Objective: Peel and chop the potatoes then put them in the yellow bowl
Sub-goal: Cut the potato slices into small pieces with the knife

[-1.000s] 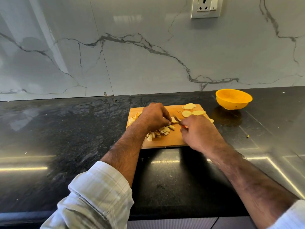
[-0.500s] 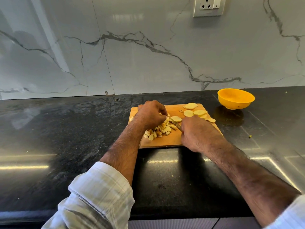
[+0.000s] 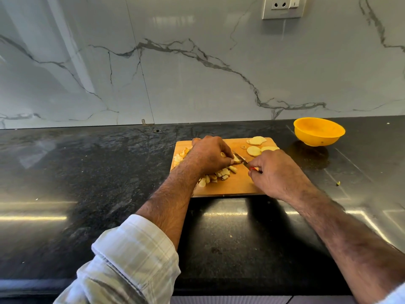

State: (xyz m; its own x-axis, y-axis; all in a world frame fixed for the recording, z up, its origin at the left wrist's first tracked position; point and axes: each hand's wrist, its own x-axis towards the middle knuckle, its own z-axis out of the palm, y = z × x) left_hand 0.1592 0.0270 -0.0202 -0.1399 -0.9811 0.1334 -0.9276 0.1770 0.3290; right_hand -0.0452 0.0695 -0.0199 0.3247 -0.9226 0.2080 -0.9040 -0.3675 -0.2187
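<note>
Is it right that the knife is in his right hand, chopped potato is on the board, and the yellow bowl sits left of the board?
Not quite. In the head view the yellow bowl sits right of the board, not left. The rest holds: the right hand grips the knife, and chopped potato lies on the board.

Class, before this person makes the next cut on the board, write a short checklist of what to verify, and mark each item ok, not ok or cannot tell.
1. Right hand grips the knife: ok.
2. Left hand pins the potato piece being cut: ok.
3. Left fingertips clear of the blade: cannot tell, they sit very close.
4. Cutting board flat on the counter: ok.
5. Round slices waiting, uncut: ok.
6. Yellow bowl upright beside the board, with room: ok.
</note>
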